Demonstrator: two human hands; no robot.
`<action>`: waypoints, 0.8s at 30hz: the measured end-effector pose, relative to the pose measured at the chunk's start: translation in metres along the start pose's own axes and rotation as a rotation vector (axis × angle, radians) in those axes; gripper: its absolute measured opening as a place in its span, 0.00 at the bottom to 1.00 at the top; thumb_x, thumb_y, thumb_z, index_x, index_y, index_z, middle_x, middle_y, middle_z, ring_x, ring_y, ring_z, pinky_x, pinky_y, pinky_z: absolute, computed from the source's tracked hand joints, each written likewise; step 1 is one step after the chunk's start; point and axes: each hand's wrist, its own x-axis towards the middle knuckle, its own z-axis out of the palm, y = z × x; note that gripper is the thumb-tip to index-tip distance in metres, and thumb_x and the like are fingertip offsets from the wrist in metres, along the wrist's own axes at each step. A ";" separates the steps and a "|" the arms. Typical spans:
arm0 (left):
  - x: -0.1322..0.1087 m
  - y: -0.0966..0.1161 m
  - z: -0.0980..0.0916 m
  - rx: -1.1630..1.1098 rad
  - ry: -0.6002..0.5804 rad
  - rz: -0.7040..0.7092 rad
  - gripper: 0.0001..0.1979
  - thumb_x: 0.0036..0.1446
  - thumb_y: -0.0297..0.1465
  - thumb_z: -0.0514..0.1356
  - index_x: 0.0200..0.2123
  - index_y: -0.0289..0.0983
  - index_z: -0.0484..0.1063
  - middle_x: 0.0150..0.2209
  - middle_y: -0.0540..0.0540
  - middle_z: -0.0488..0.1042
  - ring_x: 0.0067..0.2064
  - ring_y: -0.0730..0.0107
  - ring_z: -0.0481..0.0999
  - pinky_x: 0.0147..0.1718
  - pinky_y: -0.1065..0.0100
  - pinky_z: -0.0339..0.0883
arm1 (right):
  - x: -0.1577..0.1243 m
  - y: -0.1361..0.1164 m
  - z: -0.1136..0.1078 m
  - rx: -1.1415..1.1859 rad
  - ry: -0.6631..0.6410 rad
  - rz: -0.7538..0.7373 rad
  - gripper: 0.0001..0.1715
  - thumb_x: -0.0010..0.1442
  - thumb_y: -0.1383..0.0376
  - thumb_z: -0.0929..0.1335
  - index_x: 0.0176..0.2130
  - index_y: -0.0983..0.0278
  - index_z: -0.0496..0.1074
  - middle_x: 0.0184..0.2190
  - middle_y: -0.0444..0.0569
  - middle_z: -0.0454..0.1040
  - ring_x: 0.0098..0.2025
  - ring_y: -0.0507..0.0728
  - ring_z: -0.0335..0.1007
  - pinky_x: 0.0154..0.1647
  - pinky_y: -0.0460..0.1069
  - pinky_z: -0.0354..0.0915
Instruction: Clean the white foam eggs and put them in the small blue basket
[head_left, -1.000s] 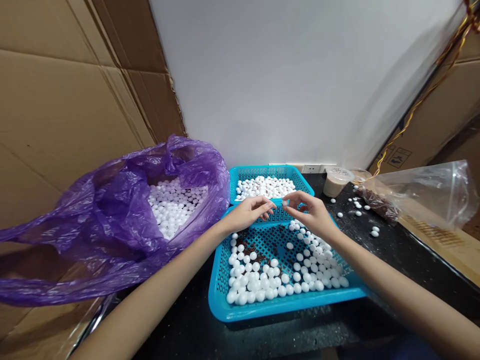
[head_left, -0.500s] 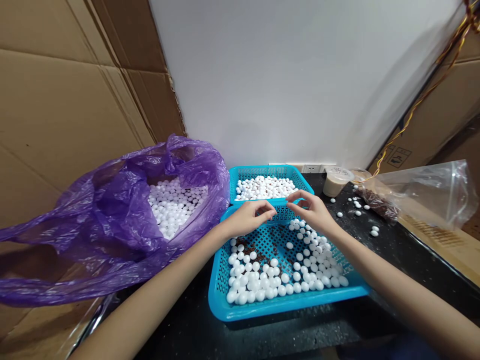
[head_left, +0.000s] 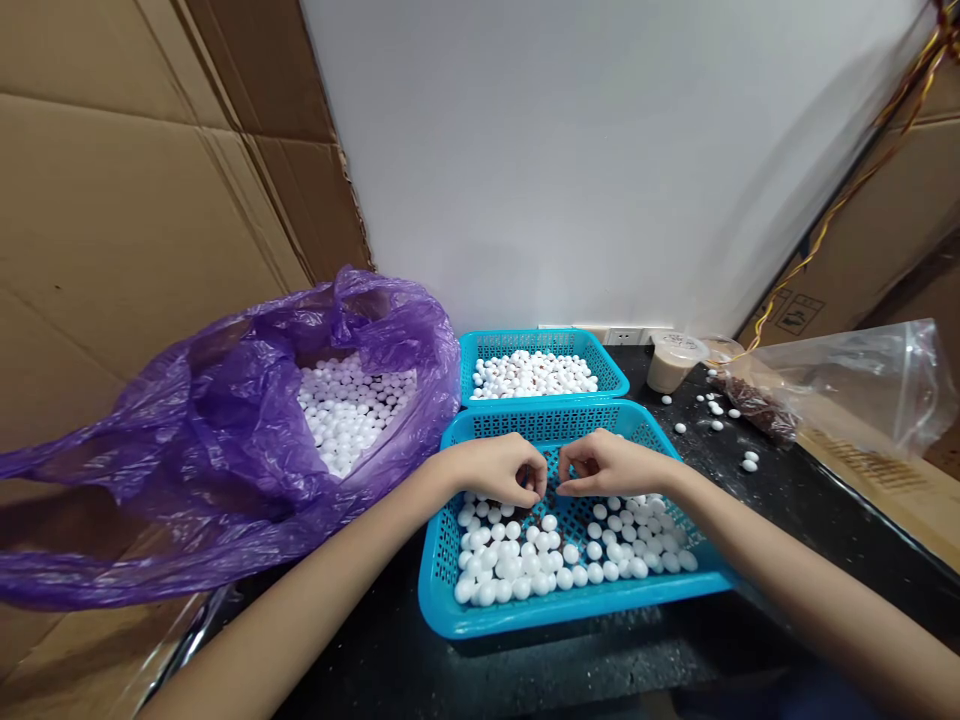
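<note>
Dozens of white foam balls (head_left: 510, 560) lie in the front of a blue mesh basket (head_left: 570, 604), with the left hand (head_left: 501, 470) and right hand (head_left: 609, 464) curled close together above them, fingertips pinched so that anything held stays hidden, beside a second basket (head_left: 544, 342) and a purple plastic bag (head_left: 225, 420).

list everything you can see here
white balls: many, white, in both baskets, the bag and loose on the counter
purple plastic bag: one, purple, far left
rear mesh basket: one, bright blue, behind the front basket
front mesh basket: one, bright blue, nearest
black counter: one, black, under the baskets
lidded plastic cup: one, beige contents, back right
clear zip bag: one, clear, brown bits inside, right
cardboard sheets: several, brown, left and right
left hand: one, over the front basket
right hand: one, over the front basket
</note>
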 end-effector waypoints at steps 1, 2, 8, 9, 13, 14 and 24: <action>0.000 -0.001 0.000 -0.008 -0.010 -0.013 0.07 0.46 0.25 0.58 0.30 0.37 0.74 0.28 0.51 0.75 0.28 0.74 0.72 0.28 0.76 0.63 | 0.000 0.000 0.000 -0.010 -0.010 -0.004 0.07 0.54 0.63 0.69 0.31 0.65 0.72 0.16 0.38 0.60 0.19 0.47 0.55 0.20 0.43 0.49; 0.000 -0.001 0.001 -0.015 -0.017 -0.022 0.07 0.46 0.25 0.58 0.29 0.37 0.74 0.27 0.51 0.75 0.28 0.74 0.72 0.27 0.76 0.62 | 0.000 -0.001 0.000 -0.013 -0.013 -0.012 0.07 0.54 0.63 0.69 0.34 0.65 0.73 0.17 0.38 0.61 0.20 0.48 0.56 0.21 0.43 0.50; -0.001 0.003 0.000 -0.009 -0.016 -0.076 0.07 0.45 0.25 0.57 0.30 0.36 0.73 0.26 0.51 0.74 0.27 0.74 0.71 0.25 0.76 0.61 | 0.004 -0.004 0.006 -0.086 0.006 -0.086 0.08 0.55 0.65 0.68 0.37 0.64 0.74 0.19 0.39 0.63 0.21 0.48 0.58 0.23 0.43 0.50; 0.000 0.004 0.000 -0.007 -0.017 -0.083 0.07 0.45 0.25 0.57 0.30 0.35 0.72 0.26 0.50 0.73 0.27 0.74 0.71 0.24 0.76 0.61 | 0.004 -0.005 0.007 -0.108 0.009 -0.090 0.07 0.55 0.66 0.68 0.36 0.64 0.74 0.19 0.39 0.63 0.21 0.48 0.58 0.23 0.43 0.50; 0.000 0.004 0.000 -0.003 -0.021 -0.092 0.06 0.45 0.25 0.57 0.29 0.36 0.72 0.26 0.51 0.73 0.26 0.74 0.70 0.24 0.75 0.60 | 0.005 -0.006 0.010 -0.133 0.006 -0.092 0.04 0.54 0.68 0.68 0.33 0.65 0.74 0.18 0.39 0.63 0.20 0.47 0.57 0.22 0.43 0.49; 0.000 0.004 0.000 0.007 -0.010 -0.091 0.06 0.45 0.25 0.56 0.29 0.35 0.72 0.26 0.51 0.73 0.27 0.74 0.70 0.25 0.75 0.60 | 0.005 -0.006 0.010 -0.116 0.019 -0.094 0.04 0.54 0.68 0.68 0.33 0.65 0.74 0.18 0.38 0.63 0.20 0.47 0.56 0.22 0.43 0.49; 0.004 0.006 -0.010 -0.197 0.361 -0.089 0.09 0.51 0.27 0.55 0.36 0.34 0.73 0.34 0.48 0.75 0.35 0.70 0.73 0.35 0.71 0.63 | 0.007 -0.002 0.005 0.122 0.402 -0.080 0.08 0.60 0.63 0.64 0.35 0.66 0.69 0.17 0.37 0.56 0.19 0.47 0.49 0.20 0.44 0.47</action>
